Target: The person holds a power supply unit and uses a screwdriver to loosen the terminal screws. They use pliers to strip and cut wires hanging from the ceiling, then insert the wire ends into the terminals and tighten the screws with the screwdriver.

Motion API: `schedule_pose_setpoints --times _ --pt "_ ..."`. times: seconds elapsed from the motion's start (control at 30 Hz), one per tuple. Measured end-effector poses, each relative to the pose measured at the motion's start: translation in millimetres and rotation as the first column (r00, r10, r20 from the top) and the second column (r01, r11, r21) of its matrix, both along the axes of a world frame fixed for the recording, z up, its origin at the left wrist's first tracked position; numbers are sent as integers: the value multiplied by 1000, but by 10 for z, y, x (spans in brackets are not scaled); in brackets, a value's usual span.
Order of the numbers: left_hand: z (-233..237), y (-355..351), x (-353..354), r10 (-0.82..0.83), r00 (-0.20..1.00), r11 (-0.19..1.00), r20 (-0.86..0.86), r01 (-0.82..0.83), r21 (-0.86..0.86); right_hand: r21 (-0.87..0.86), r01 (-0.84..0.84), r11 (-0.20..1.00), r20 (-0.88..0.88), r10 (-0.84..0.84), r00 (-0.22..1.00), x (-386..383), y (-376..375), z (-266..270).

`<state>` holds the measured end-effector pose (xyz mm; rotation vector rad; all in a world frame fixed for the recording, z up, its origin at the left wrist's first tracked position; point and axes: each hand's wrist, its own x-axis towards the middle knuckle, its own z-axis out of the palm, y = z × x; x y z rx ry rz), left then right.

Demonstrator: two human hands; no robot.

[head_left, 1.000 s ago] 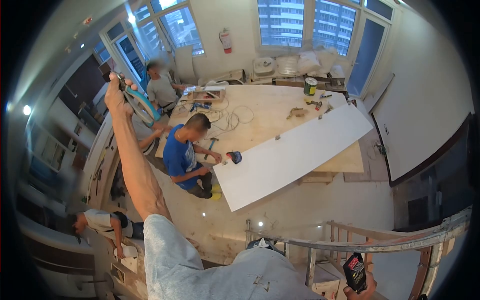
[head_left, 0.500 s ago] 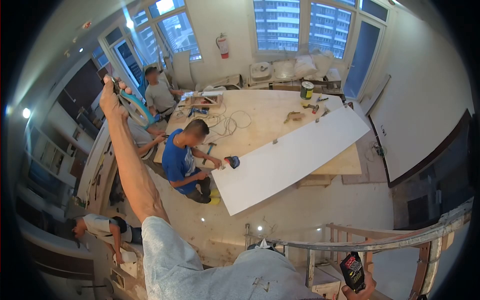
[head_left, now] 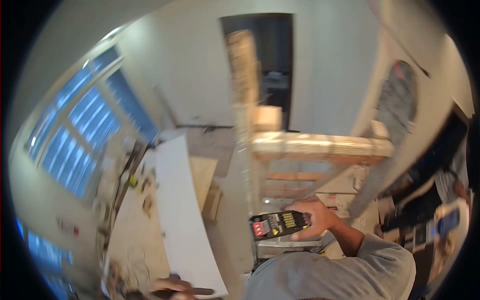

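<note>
My right hand, at the lower middle, is closed round one end of a black box with red and yellow print. The box lies nearly level, its red-labelled end pointing left. At the bottom edge, my left hand is blurred and partly cut off. Its fingers are curled round a teal-handled tool, of which a dark flat part sticks out to the right and a bit of blue shows above. Below and beyond that hand stretches a long white panel.
A wooden frame post and a taped crossbar stand directly ahead. The plywood table under the panel bears tools and cables. A dark doorway opens in the far wall. At right, a person is beside a white-and-blue object.
My view has swung right, from the table towards the wooden frame. The black box has turned from upright to nearly level in my right hand. My left hand now sits at the bottom edge.
</note>
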<state>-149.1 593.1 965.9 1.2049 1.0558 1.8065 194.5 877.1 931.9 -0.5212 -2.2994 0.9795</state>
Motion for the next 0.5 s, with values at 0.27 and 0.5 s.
schedule_pose_setpoints --times 0.27,0.5 --pt "321 1802 1287 -483 871 874 88 486 -13 277 573 771 -342 -478 809 630 -612 814" --pt "498 2617 1832 -786 579 616 215 760 206 537 666 518 -343 -587 734 860 -685 1122"
